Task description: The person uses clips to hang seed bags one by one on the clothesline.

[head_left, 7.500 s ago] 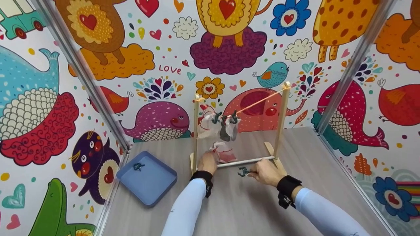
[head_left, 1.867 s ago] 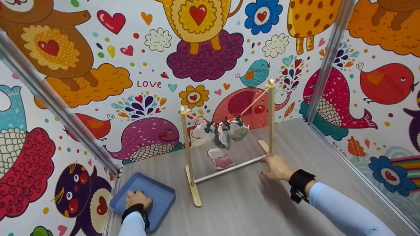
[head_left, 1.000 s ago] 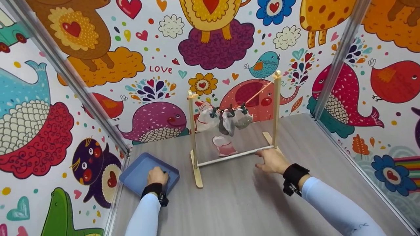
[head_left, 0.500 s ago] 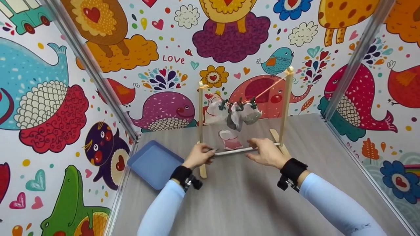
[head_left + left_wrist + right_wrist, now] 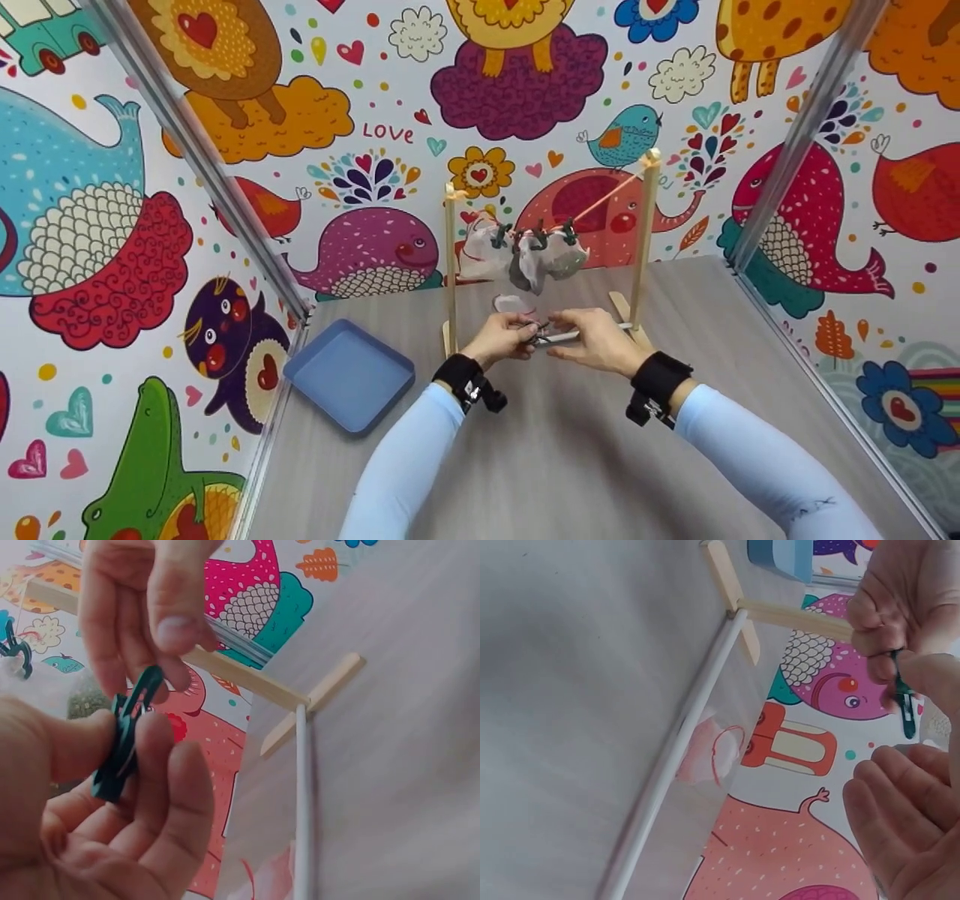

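Observation:
My left hand (image 5: 501,337) pinches a dark green clothespin (image 5: 139,694) between thumb and fingers, in front of a small clothesline rack. Close on its right is my right hand (image 5: 600,341), thumb and fingers apart; in the right wrist view its thumb overlaps the clothespin, and I cannot tell whether they touch. Three small doll garments, among them a white one (image 5: 480,259) and a grey one (image 5: 529,268), hang from the orange line (image 5: 609,200) by green clothespins. A pink-and-white garment (image 5: 709,750) lies behind the rack's white bar (image 5: 676,746), partly hidden by my hands in the head view.
A blue square tray (image 5: 349,420) sits on the table left of the rack. Wooden posts (image 5: 643,247) on flat feet hold up the line. Printed panels with metal corner rails (image 5: 810,135) enclose the table at the back and sides.
A third garment has come to hang on the line. My left hand has taken a clothespin from the tray and brought it rightward to my right hand, which has left the rack's right end.

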A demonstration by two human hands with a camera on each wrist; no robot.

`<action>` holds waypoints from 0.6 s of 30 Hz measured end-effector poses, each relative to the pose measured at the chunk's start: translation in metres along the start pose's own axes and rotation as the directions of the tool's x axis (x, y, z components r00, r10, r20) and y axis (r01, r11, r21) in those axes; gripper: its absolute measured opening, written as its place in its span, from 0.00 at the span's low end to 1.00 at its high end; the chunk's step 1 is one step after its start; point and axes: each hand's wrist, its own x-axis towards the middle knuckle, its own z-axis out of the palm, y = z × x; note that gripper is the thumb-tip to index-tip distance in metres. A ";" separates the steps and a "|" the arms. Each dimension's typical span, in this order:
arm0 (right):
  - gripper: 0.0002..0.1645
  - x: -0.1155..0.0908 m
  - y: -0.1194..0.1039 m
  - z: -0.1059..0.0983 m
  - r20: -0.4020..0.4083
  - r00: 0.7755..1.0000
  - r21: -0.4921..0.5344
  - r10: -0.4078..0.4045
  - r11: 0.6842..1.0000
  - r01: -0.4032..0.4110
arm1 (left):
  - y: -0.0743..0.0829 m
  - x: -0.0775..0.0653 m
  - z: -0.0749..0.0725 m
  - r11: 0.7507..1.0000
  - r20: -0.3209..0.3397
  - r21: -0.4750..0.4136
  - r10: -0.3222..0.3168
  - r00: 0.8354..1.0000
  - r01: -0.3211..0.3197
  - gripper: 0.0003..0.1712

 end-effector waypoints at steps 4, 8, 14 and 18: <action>0.23 0.000 0.006 0.001 -0.060 0.997 -0.034 -0.047 0.998 0.045 | 0.001 0.005 0.003 1.000 0.039 -0.021 -0.015 0.999 0.016 0.12; 0.13 -0.003 0.013 0.002 -0.088 0.994 -0.078 -0.062 0.995 0.055 | -0.006 0.011 0.012 0.999 0.030 -0.035 -0.013 0.999 0.014 0.12; 0.01 -0.011 0.027 -0.006 -0.080 0.997 -0.129 0.002 0.992 -0.012 | -0.094 0.088 -0.002 0.953 -0.190 0.290 0.142 0.971 -0.083 0.20; 0.03 -0.020 0.041 -0.012 -0.078 0.997 -0.138 0.000 0.990 -0.011 | -0.186 0.156 -0.027 0.720 -0.284 0.694 0.305 0.909 -0.025 0.19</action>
